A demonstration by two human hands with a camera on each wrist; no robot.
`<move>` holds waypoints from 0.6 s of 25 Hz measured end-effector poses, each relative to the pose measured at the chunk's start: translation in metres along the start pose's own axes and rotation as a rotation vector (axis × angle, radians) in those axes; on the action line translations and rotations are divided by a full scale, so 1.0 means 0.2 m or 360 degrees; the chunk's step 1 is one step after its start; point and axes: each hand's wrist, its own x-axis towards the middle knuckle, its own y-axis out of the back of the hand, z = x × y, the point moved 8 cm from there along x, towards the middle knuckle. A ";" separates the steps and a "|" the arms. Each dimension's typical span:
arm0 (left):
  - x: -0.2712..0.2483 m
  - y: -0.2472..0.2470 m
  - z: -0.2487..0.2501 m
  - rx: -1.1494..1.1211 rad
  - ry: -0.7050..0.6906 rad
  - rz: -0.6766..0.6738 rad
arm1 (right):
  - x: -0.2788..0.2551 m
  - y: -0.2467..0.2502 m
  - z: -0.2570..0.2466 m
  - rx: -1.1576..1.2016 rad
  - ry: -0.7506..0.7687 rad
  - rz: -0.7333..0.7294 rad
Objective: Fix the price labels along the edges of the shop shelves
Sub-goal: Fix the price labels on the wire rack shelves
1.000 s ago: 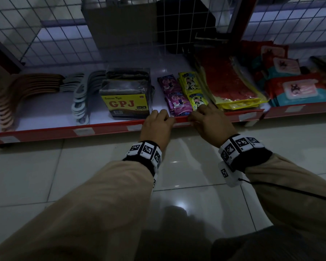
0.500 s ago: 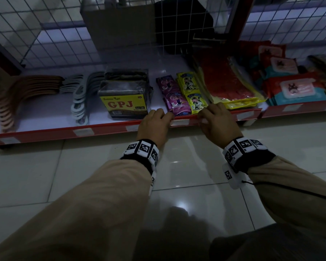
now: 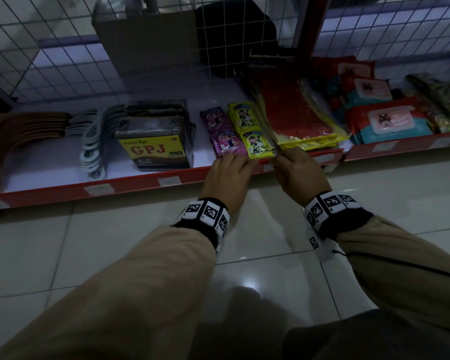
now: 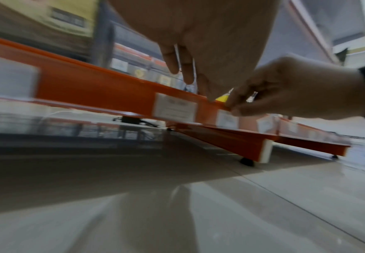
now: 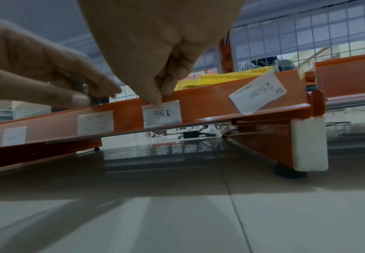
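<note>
A: Where does the "1500" label [image 5: 161, 113] sit?

B: In the red shelf-edge strip [image 3: 130, 183], below the yellow sachets [image 3: 252, 138] and right of the GPJ pack [image 3: 155, 141]. It looks square in the strip, with its long axis along it.

A: And the hands?

B: The right hand [image 5: 162, 42] is on it: curled thumb and finger pinch the label's top edge from above, as the right wrist view shows. The left hand [image 3: 226, 178] is just left of that label along the strip, fingers straight and close together, touching the strip's top edge and holding nothing.

A: So the right hand is nearer?

B: Yes, directly over the label; the left hand is a short way along the strip towards the GPJ pack.

A: What seems to come next?

B: Likely the "25000" label [image 5: 257, 92], further right near the strip's end. It sits tilted, one corner above the strip, so its long axis runs slantwise. The right hand is the closer one, and would travel rightward along the strip.
</note>
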 end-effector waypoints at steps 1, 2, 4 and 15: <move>0.02 -0.03 0.04 0.0000 -0.0007 -0.0038 | 0.00 0.00 0.00 -0.0007 0.0004 -0.0009; 0.03 -0.05 0.06 0.0006 0.0012 -0.0054 | 0.00 0.00 0.01 -0.0017 0.0010 -0.0014; 0.04 -0.07 0.08 0.0023 0.0061 -0.0044 | -0.01 -0.01 0.00 -0.0058 0.0051 -0.0023; 0.07 -0.07 0.05 -0.0060 0.0192 0.0001 | 0.03 -0.04 0.05 0.0238 -0.0129 -0.0105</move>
